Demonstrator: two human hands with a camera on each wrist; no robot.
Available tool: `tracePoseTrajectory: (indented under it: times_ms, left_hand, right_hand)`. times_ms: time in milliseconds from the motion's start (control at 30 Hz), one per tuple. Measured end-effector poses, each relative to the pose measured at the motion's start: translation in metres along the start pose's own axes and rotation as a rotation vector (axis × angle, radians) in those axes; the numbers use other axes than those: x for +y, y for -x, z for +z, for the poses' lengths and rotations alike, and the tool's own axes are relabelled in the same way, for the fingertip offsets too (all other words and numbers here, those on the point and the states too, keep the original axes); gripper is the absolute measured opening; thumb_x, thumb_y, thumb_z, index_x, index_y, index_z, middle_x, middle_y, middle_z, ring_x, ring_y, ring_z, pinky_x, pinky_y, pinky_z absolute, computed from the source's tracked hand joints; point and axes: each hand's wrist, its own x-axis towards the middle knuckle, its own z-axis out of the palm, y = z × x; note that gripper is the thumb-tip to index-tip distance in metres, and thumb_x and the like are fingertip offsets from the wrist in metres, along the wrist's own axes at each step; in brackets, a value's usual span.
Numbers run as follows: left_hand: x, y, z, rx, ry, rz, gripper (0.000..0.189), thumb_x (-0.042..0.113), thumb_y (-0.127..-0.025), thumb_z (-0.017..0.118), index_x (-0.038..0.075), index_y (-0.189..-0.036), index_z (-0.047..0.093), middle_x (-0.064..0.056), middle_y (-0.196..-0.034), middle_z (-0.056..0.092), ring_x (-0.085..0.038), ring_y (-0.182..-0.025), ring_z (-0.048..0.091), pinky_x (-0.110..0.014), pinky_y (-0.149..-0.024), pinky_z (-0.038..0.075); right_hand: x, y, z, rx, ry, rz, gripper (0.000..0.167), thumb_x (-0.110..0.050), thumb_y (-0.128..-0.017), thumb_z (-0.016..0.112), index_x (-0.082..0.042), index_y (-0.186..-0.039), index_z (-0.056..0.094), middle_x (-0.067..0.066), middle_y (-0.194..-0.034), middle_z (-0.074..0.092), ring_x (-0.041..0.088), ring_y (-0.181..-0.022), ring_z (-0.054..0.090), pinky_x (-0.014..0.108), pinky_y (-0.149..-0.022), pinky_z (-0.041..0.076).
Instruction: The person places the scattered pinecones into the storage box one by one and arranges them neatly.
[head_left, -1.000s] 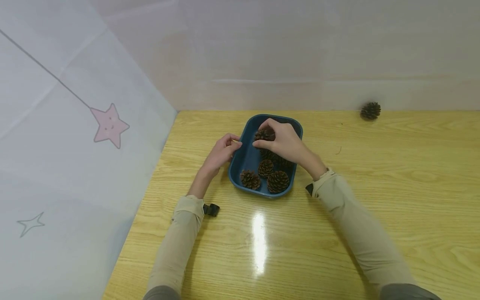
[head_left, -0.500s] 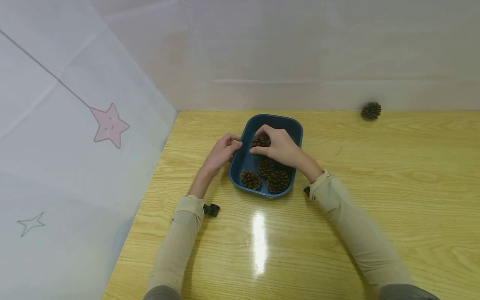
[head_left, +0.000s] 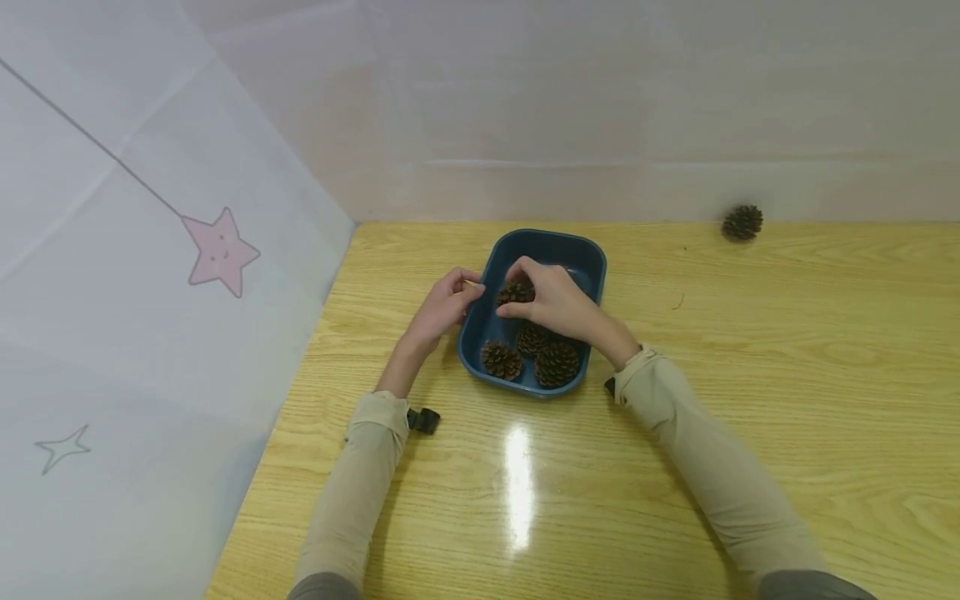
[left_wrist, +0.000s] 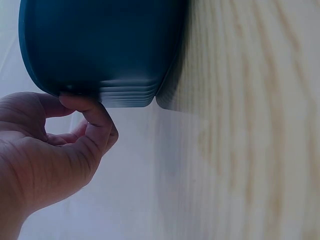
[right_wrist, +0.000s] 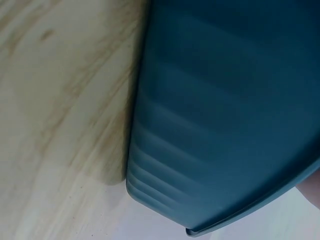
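A blue rectangular bin (head_left: 555, 244) stands on the wooden table with pine cones in it. My right hand (head_left: 564, 304) reaches in over its right side and grips a pine cone (head_left: 516, 292) between thumb and fingers. Toward the near end lie three more: a left pine cone (head_left: 500, 360), a middle pine cone (head_left: 532, 338) and a right pine cone (head_left: 557, 364). My left hand (head_left: 441, 310) pinches the bin's left rim; the left wrist view shows its curled finger (left_wrist: 90, 107) against the rim. The right wrist view shows mostly the bin's outer wall (right_wrist: 200, 115), which hides most of that hand.
Another pine cone (head_left: 742, 222) sits at the table's back edge, right of the bin, against a pale backdrop (head_left: 525, 108). The wooden table (head_left: 787, 358) extends to the right. A printed sheet with a pink star (head_left: 222, 252) borders its left edge.
The right hand has moved toward the near end of the bin and slightly left, carrying the gripped pine cone with it. The left hand stays at the rim.
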Motion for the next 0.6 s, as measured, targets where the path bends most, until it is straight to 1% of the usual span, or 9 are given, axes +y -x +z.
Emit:
tracePoseTrajectory:
  times_ms: [133,367,467,600]
  left_hand:
    - [-0.0003,-0.0002,-0.0004,0.0,0.0,-0.001,0.034,0.025,-0.11,0.053,0.003,-0.136,0.056,-0.011,-0.101,0.055,-0.021,-0.079,0.055,-0.03,-0.066,0.049]
    - [-0.0011,0.0001,-0.0007,0.001,-0.011,0.001,0.034,0.025,-0.109,0.053,0.004,-0.136,0.056,-0.011,-0.101,0.054,-0.021,-0.077,0.051,-0.031,-0.066,0.046]
    - [-0.0005,0.0008,-0.0006,0.003,-0.012,-0.002,0.034,0.025,-0.109,0.053,0.005,-0.136,0.056,-0.011,-0.102,0.055,-0.021,-0.078,0.052,-0.031,-0.066,0.047]
    - [0.0006,0.0016,-0.0005,0.001,-0.011,-0.001,0.034,0.025,-0.109,0.054,0.005,-0.136,0.056,-0.012,-0.103,0.056,-0.022,-0.079,0.053,-0.031,-0.067,0.048]
  right_hand:
    - [-0.0002,-0.0003,0.0007,-0.009,-0.001,0.004,0.046,-0.027,-0.093,0.082,-0.001,-0.124,0.06,0.011,-0.115,0.067,0.024,-0.102,0.065,0.042,-0.089,0.052]
    - [0.0026,-0.0002,0.0024,-0.013,0.019,0.004,0.044,-0.025,-0.093,0.081,-0.002,-0.123,0.06,0.012,-0.116,0.068,0.025,-0.104,0.066,0.043,-0.092,0.052]
    - [0.0036,0.0003,0.0024,-0.014,0.024,0.0,0.045,-0.026,-0.093,0.081,-0.001,-0.124,0.06,0.013,-0.119,0.068,0.027,-0.107,0.066,0.044,-0.094,0.052]
    - [0.0042,0.0,0.0032,-0.014,0.02,0.004,0.045,-0.024,-0.093,0.081,0.0,-0.125,0.06,0.014,-0.119,0.068,0.028,-0.108,0.066,0.044,-0.094,0.052]
